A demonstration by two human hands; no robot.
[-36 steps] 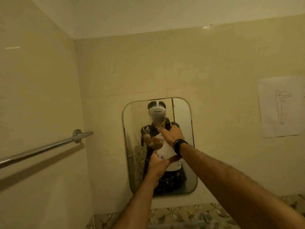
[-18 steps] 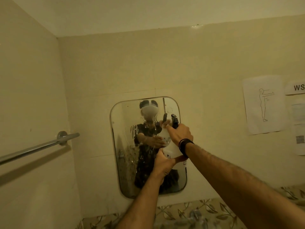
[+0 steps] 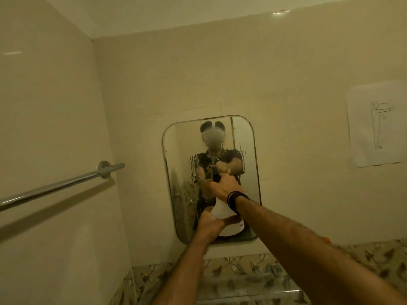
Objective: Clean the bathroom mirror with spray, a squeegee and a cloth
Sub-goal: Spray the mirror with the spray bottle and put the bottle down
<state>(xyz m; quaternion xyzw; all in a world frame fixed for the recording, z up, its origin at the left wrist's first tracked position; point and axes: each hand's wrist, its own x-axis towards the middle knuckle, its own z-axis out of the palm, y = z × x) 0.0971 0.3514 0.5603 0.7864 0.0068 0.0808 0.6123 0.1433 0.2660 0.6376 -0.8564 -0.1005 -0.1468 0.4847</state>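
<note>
Both arms stretched out front, right hand (image 3: 224, 186) up top with fingers curled tight, left hand (image 3: 209, 225) lower, cupped and gripping from underneath.

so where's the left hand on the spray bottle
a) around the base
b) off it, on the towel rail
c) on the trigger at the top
a: the left hand cups the base of the bottle, while the right hand grips the top at the trigger, in front of the mirror.
</note>
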